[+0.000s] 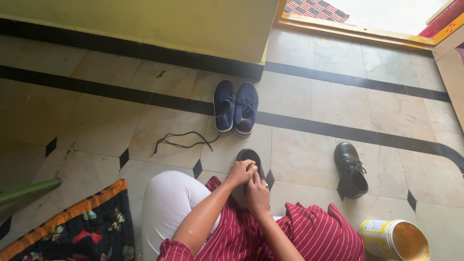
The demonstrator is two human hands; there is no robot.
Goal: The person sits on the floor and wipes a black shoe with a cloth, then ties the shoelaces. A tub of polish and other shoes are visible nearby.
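— Looking down from the head camera: what are the hands busy with?

— Both are on a black shoe that stands on the floor tiles just in front of the person's knees. The left hand is clenched over the shoe's near edge, fingers curled onto it. The right hand sits right behind and below it, closed against the same shoe, though what its fingertips pinch is hidden by the hand itself.

— Is that shoe laced?

— I cannot tell; the hands cover most of it and only its dark toe shows beyond them. No lace is visible on that part.

— What lies around the grip?

— To the right of the hands, well apart, stands the matching black shoe, and its laces are tied in. Straight ahead, beyond the held shoe, a pair of navy sneakers stands side by side. A loose black lace lies on the tiles ahead and to the left of the hands, touching nothing.

— So how far along does the work look?

— My judgement: one black shoe looks finished, the held one is in hand, and the loose lace is not yet used.

— Anything else near?

— A round yellow tin, open, sits right of the hands, and a patterned mat lies on the left.
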